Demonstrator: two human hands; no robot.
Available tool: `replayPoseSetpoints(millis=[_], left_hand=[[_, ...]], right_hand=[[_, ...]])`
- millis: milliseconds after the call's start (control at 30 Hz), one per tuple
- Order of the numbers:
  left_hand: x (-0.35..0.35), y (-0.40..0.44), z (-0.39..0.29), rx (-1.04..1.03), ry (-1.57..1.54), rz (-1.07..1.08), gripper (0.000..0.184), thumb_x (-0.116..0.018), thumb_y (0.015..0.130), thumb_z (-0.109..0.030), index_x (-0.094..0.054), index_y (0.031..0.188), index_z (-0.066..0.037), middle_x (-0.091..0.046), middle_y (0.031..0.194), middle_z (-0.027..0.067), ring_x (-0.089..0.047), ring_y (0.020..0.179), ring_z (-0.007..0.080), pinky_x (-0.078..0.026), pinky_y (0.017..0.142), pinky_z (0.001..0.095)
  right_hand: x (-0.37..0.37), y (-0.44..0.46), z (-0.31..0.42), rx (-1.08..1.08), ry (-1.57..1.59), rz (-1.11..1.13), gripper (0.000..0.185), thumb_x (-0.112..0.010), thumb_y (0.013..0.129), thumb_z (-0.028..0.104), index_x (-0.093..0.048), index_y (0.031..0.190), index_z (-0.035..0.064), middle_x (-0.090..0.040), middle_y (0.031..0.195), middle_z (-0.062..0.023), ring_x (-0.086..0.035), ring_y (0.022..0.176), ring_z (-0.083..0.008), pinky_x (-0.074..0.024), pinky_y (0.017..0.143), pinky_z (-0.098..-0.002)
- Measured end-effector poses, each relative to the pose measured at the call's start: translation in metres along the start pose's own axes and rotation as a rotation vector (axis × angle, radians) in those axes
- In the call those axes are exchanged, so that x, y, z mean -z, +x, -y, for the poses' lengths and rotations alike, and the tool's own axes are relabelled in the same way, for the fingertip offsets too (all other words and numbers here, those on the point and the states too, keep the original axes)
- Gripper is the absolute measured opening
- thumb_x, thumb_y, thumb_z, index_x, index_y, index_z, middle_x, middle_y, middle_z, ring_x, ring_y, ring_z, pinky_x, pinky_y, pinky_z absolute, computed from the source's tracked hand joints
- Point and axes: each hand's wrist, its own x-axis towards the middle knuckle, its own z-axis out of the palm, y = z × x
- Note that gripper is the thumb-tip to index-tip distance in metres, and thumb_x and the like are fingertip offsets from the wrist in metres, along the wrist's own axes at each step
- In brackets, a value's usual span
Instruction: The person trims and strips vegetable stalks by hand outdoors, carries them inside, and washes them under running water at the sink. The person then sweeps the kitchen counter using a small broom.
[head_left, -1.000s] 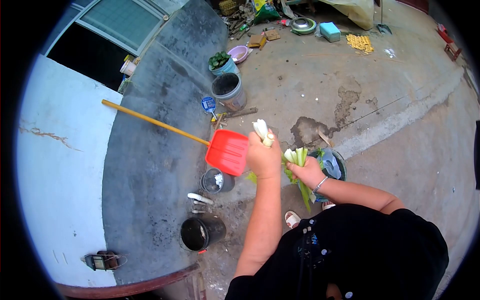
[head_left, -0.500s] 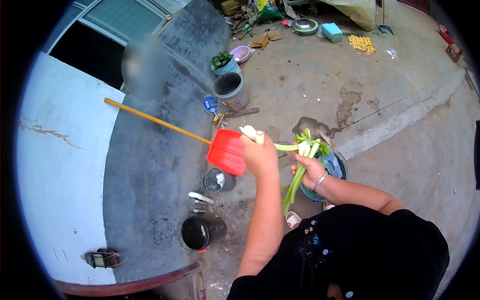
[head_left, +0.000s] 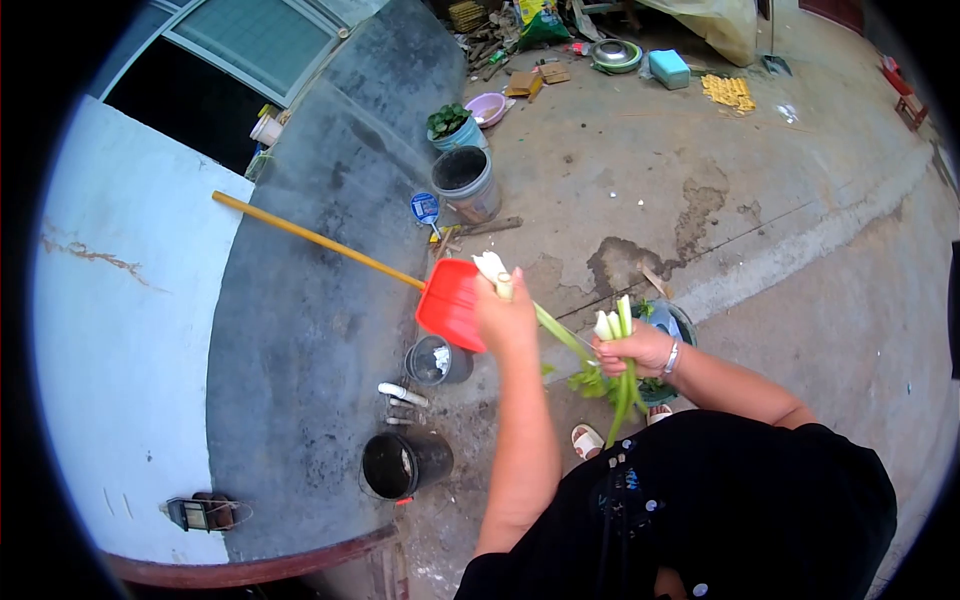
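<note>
My left hand (head_left: 507, 318) is closed round white-based celery stalks (head_left: 491, 266), whose pale ends stick out above the fist. From it a green stalk (head_left: 560, 330) slants down toward my right hand (head_left: 637, 350). That hand is wrapped round several green celery stalks (head_left: 620, 392), cut ends up and stems hanging below the fingers. Leafy tops (head_left: 592, 382) show between the two hands. Behind my right hand stands a bucket (head_left: 684, 325) with a pale plastic bag and greens in it, partly hidden by the hand and forearm.
A red dustpan (head_left: 450, 305) with a long yellow handle leans at the wall. Along the wall stand a small grey bin (head_left: 428, 361), a black bucket (head_left: 390, 466), a large bucket (head_left: 466, 186) and a potted plant (head_left: 450, 122). White pipes (head_left: 403, 395) stick out nearby.
My right hand has moved right and slightly down with its stalks. My left hand has shifted a little left. A stalk now stretches diagonally between them.
</note>
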Motion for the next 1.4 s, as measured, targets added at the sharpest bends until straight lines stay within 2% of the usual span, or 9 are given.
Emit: replayPoseSetpoints(millis=[133,167,267,400,600,867,967,1167,1400], left_hand=[[0.016,0.014,0.017,-0.004,-0.068,-0.071,0.026,-0.063,0.076,-0.025,-0.050,0.087,-0.005,-0.060,0.072,0.0141,-0.059,0.066,0.0312,-0.043,0.059,0.0390],[0.021,0.017,0.018,0.067,-0.023,-0.105,0.023,-0.066,0.074,-0.018,-0.054,0.084,-0.001,-0.060,0.069,0.0109,-0.057,0.061,0.0189,-0.044,0.059,0.0329],[0.034,0.031,0.045,0.099,-0.098,-0.220,0.026,-0.067,0.074,-0.017,-0.054,0.089,0.000,-0.060,0.074,0.0077,-0.054,0.062,0.0144,-0.044,0.060,0.0310],[0.059,0.042,0.063,0.075,-0.060,-0.409,0.027,-0.066,0.074,-0.020,-0.054,0.089,0.000,-0.061,0.074,0.0142,-0.058,0.063,0.0257,-0.045,0.061,0.0366],[0.093,0.047,0.088,0.125,0.037,-0.495,0.027,-0.065,0.075,-0.019,-0.052,0.087,0.002,-0.060,0.075,0.0134,-0.057,0.065,0.0250,-0.044,0.063,0.0358],[0.133,0.050,0.110,0.208,0.091,-0.637,0.030,-0.068,0.072,-0.025,-0.058,0.085,0.001,-0.063,0.077,0.0124,-0.058,0.066,0.0228,-0.046,0.063,0.0344],[0.125,0.043,0.108,0.182,0.107,-0.472,0.026,-0.067,0.074,-0.023,-0.060,0.084,0.000,-0.062,0.072,0.0104,-0.057,0.062,0.0201,-0.045,0.060,0.0344],[0.072,0.009,0.097,0.068,-0.131,-0.144,0.022,-0.067,0.074,-0.022,-0.059,0.078,-0.002,-0.059,0.066,0.0064,-0.052,0.057,0.0134,-0.044,0.055,0.0310],[0.042,-0.026,0.071,0.022,-0.012,0.213,0.021,-0.064,0.074,-0.020,-0.061,0.090,-0.006,-0.061,0.077,0.0163,-0.060,0.068,0.0290,-0.046,0.061,0.0351]], right_hand=[[0.033,-0.025,0.017,-0.087,-0.237,-0.105,0.020,-0.065,0.076,0.018,-0.050,0.076,0.0053,-0.043,0.057,0.0016,-0.039,0.048,-0.0078,-0.0324,0.046,-0.0219],[0.040,-0.032,0.023,-0.095,-0.309,-0.094,0.019,-0.065,0.076,0.017,-0.050,0.073,0.0052,-0.043,0.056,0.0012,-0.039,0.047,-0.0081,-0.0322,0.045,-0.0218],[0.061,-0.053,0.035,-0.127,-0.497,-0.128,0.019,-0.065,0.075,0.016,-0.050,0.071,0.0052,-0.043,0.055,0.0010,-0.038,0.045,-0.0083,-0.0316,0.044,-0.0216],[0.091,-0.084,0.042,-0.152,-0.425,-0.242,0.019,-0.066,0.073,0.014,-0.049,0.071,0.0055,-0.043,0.055,0.0007,-0.039,0.045,-0.0086,-0.0311,0.043,-0.0214],[0.122,-0.115,0.041,-0.212,-0.379,-0.509,0.017,-0.067,0.072,0.013,-0.051,0.072,0.0052,-0.045,0.055,-0.0004,-0.039,0.044,-0.0088,-0.0324,0.043,-0.0230],[0.146,-0.121,0.041,-0.244,-0.568,-0.558,0.016,-0.066,0.072,0.015,-0.055,0.072,0.0035,-0.047,0.054,-0.0018,-0.043,0.044,-0.0103,-0.0364,0.043,-0.0265],[0.151,-0.107,0.038,-0.383,-0.974,-0.664,0.018,-0.065,0.073,0.019,-0.058,0.065,0.0040,-0.055,0.057,-0.0012,-0.046,0.043,-0.0093,-0.0366,0.042,-0.0247],[0.118,-0.063,0.013,-0.371,-1.111,-0.563,0.020,-0.065,0.071,0.023,-0.063,0.077,0.0043,-0.060,0.063,-0.0051,-0.051,0.046,-0.0118,-0.0432,0.047,-0.0264],[0.072,-0.033,0.024,-0.197,-1.326,-0.661,0.017,-0.063,0.075,0.021,-0.061,0.079,0.0047,-0.058,0.058,-0.0044,-0.052,0.044,-0.0112,-0.0442,0.045,-0.0266]])
